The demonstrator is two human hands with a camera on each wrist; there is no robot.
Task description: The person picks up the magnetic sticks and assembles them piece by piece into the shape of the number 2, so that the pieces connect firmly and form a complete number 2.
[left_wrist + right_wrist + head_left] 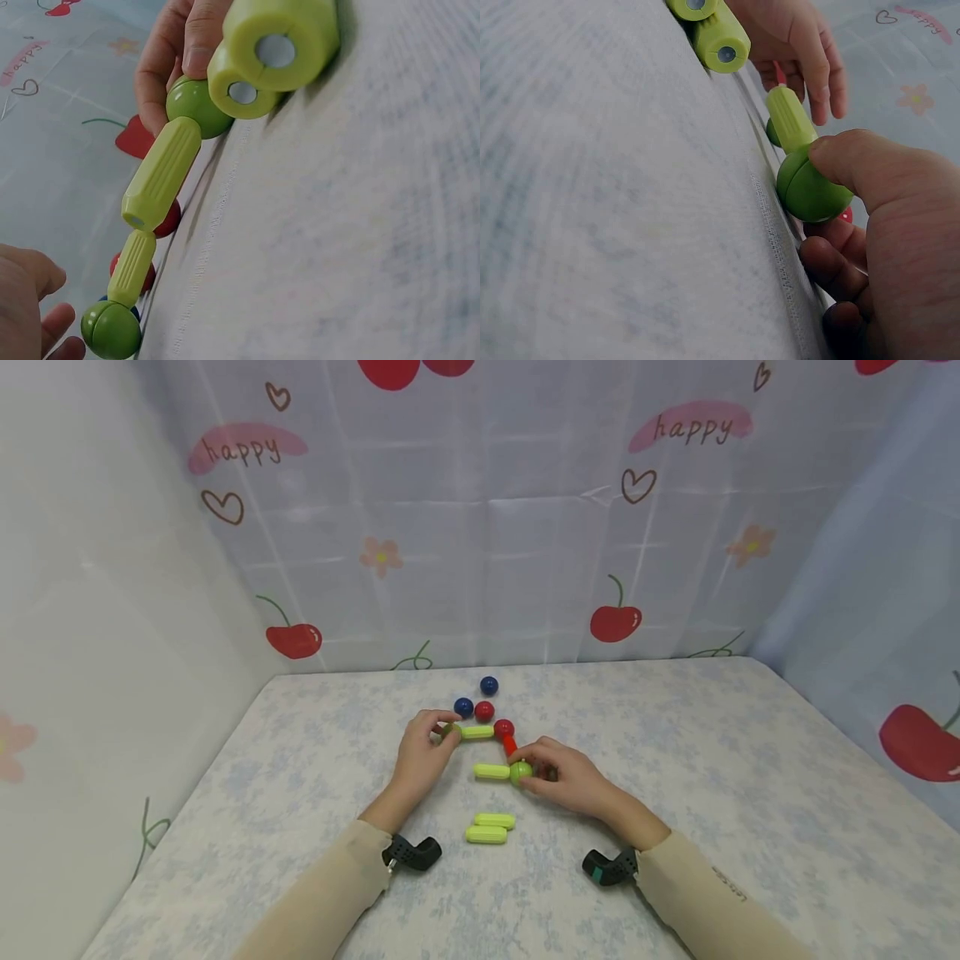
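In the head view my left hand (423, 747) is at a green ball (452, 732), thumb and index finger on either side of it. The left wrist view shows a gap between the thumb and this green ball (111, 330). A yellow-green rod (477, 732) joins it to a red ball (504, 727), from which a red rod (510, 746) runs toward my right hand (564, 774). My right thumb and fingers pinch a second green ball (814, 184), which has another yellow-green rod (491, 772) pointing left.
Two loose yellow-green rods (490, 828) lie side by side nearer me, with round metal ends in the left wrist view. Beyond the hands are two blue balls (489, 686) and a loose red ball (484, 711). A printed curtain (480, 527) hangs behind the table (300, 860).
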